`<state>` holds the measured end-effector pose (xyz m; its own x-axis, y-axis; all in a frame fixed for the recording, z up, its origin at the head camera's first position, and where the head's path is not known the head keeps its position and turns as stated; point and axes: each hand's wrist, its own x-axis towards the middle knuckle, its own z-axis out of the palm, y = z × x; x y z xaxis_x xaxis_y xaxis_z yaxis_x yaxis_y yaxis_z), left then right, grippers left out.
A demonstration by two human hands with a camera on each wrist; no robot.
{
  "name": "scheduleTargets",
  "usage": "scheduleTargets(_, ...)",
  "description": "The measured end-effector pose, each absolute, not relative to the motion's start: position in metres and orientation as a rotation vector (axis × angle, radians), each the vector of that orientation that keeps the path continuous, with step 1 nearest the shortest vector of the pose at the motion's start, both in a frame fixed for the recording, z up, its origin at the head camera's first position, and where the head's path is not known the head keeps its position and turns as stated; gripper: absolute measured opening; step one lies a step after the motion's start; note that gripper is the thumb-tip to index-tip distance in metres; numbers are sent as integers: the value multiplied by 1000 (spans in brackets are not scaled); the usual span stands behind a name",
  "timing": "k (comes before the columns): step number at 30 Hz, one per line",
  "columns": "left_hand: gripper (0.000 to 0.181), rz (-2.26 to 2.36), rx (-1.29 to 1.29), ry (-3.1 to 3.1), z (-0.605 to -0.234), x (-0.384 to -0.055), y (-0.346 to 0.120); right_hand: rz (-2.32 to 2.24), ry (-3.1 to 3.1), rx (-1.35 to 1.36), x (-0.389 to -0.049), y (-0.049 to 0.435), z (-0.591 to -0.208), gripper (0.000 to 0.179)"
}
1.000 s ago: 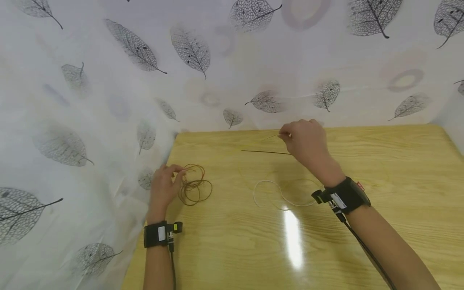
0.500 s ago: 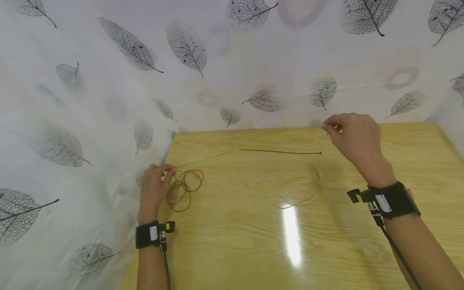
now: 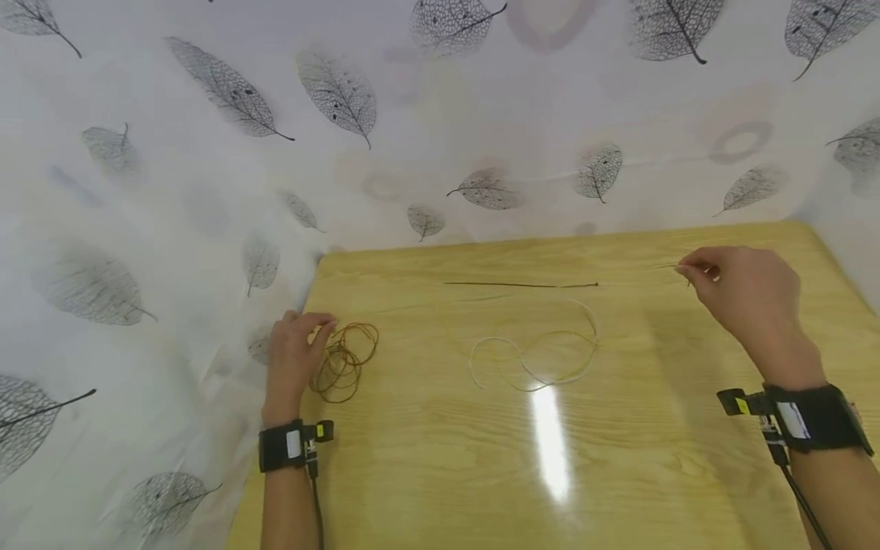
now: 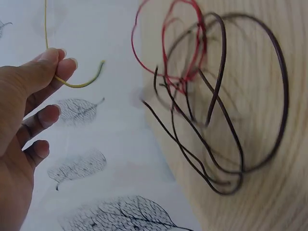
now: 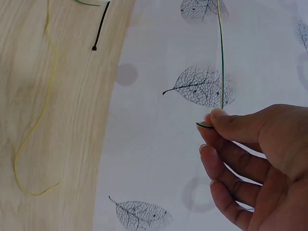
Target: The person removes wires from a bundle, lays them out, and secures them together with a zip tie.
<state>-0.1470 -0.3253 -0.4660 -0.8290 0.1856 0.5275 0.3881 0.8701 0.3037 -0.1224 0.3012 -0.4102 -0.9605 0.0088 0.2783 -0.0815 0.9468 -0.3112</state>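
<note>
At the left, my left hand (image 3: 296, 359) pinches one end of a thin yellow-and-green wire (image 4: 79, 86) between thumb and fingertip; a short curved tip sticks out. Far to the right, my right hand (image 3: 752, 294) pinches the other end between thumb and forefinger, with a short bent green tip (image 5: 204, 126) below the pinch. The wire stretches between both hands above the table, its middle faint in the head view. Just beside my left hand lie loose coils of brown wire (image 4: 286, 91) and red wire (image 4: 204, 43).
On the wood-grain table (image 3: 426, 473), a black strip with a small head (image 5: 100, 29), like a cable tie, lies near the back. Looped white wire (image 3: 595, 328) and yellow wire (image 5: 54, 72) lie mid-table. Leaf-printed sheeting (image 3: 172, 229) rises behind and at left.
My right hand has moved far right from the table's back middle, drawing the yellow-and-green wire out lengthwise. My left hand has shifted slightly left, and the coils beside it have shifted a little.
</note>
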Motion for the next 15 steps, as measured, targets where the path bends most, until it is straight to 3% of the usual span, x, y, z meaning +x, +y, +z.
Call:
scheduleTargets(7, 18, -576, -718, -2652, -468, -143, -285, 461, -3128, 20, -100, 343, -441, 25)
scheduleTargets(15, 8, -718, -690, -2920, -489, -136, -250, 555, -3218, 113, -90, 357, -476, 18)
